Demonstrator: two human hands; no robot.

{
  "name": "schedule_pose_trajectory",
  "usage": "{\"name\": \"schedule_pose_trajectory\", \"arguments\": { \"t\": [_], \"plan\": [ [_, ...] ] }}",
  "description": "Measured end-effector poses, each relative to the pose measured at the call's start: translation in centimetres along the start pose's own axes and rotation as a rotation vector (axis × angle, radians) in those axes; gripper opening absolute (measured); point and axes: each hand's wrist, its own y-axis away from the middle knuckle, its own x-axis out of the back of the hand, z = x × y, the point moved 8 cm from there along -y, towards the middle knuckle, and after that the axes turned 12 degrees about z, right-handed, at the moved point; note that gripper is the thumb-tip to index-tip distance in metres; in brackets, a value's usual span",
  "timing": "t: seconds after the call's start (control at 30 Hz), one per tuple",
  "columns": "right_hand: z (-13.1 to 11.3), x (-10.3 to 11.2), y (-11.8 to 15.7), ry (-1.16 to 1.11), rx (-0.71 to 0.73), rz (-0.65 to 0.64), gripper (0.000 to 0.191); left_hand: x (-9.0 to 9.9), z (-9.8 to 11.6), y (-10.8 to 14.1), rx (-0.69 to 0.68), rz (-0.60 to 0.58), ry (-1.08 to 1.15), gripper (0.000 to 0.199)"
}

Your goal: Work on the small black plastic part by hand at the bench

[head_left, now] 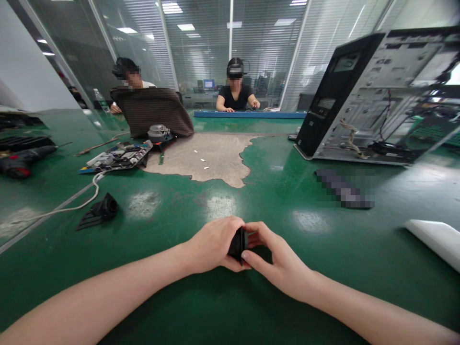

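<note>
Both hands hold one small black plastic part (237,244) just above the green tabletop, near the middle of the view. My left hand (219,242) wraps around it from the left, fingers curled over its top and thumb side below. From the right, my right hand (268,251) pinches its flanged edge between thumb and fingers. The fingers cover much of the part, so its exact kind cannot be made out. To the left lies a black plastic piece with a round end and slatted base (102,211), apart from both hands.
An open computer case (359,105) stands at right, with a dark, blurred-out flat object (343,189) before it. A white object (436,239) lies at the right edge. Left are a circuit board (118,157), a cable (81,205) and a power drill (27,155). Two people sit across.
</note>
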Motion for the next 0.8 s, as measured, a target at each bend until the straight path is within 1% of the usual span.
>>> {"name": "schedule_pose_trajectory", "arguments": {
  "t": [0.07, 0.17, 0.3, 0.37, 0.43, 0.53, 0.63, 0.73, 0.8],
  "plan": [
    [0.1, -0.3, 0.1, -0.029, -0.019, -0.047, 0.027, 0.0, 0.0, 0.0, 0.007, 0.000, -0.001, 0.053],
    [0.0, -0.3, 0.1, -0.020, -0.006, -0.054, 0.023, 0.1, 0.1, -0.1, -0.010, 0.003, -0.001, 0.052],
    [-0.9, 0.2, 0.2, 0.083, 0.116, -0.013, 0.020, 0.2, 0.4, -0.1, -0.046, 0.009, -0.001, 0.051],
    [-1.6, 0.4, 0.3, 0.115, 0.189, 0.008, 0.021, 0.1, 0.4, -0.1, -0.044, -0.006, -0.003, 0.050],
    [-2.0, 0.5, 0.3, 0.117, 0.222, 0.024, 0.024, 0.0, 0.3, -0.1, -0.034, -0.017, 0.001, 0.049],
    [-1.6, 0.6, 0.3, 0.083, 0.163, 0.045, 0.029, 0.1, 0.4, -0.1, -0.032, -0.012, 0.006, 0.050],
    [-0.7, 0.4, 0.2, 0.045, 0.080, 0.029, 0.032, 0.2, 0.3, -0.1, -0.027, -0.002, 0.000, 0.053],
    [-0.3, 0.1, 0.2, 0.006, 0.062, 0.006, 0.027, 0.0, 0.2, 0.0, -0.034, 0.010, -0.004, 0.053],
    [-0.4, 0.3, 0.1, -0.015, 0.077, 0.018, 0.021, 0.0, 0.2, 0.0, -0.050, 0.019, -0.004, 0.054]
  ]
}}
